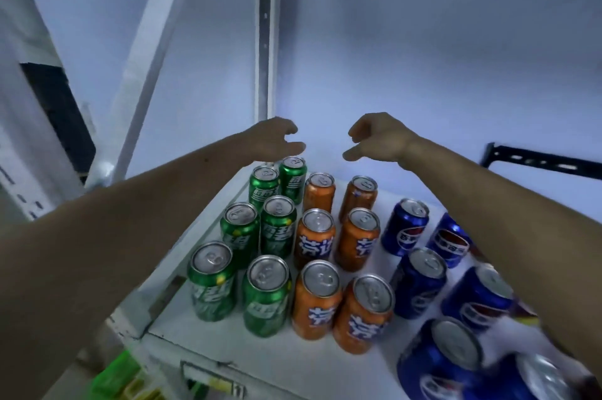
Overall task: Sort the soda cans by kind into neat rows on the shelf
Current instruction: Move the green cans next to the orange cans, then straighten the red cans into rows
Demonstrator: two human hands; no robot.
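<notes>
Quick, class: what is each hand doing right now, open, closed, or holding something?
Left hand: open, fingers loosely curled, holding nothing, above the back green cans.
Right hand: open, fingers loosely curled, holding nothing, above the shelf.

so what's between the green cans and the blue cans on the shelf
Two columns of orange cans stand between the green cans and blue cans, seen in the head view.

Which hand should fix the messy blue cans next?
Probably the right hand. The blue cans stand on its side of the shelf, under that arm. The left hand hovers empty above the green cans, farther away.
</notes>
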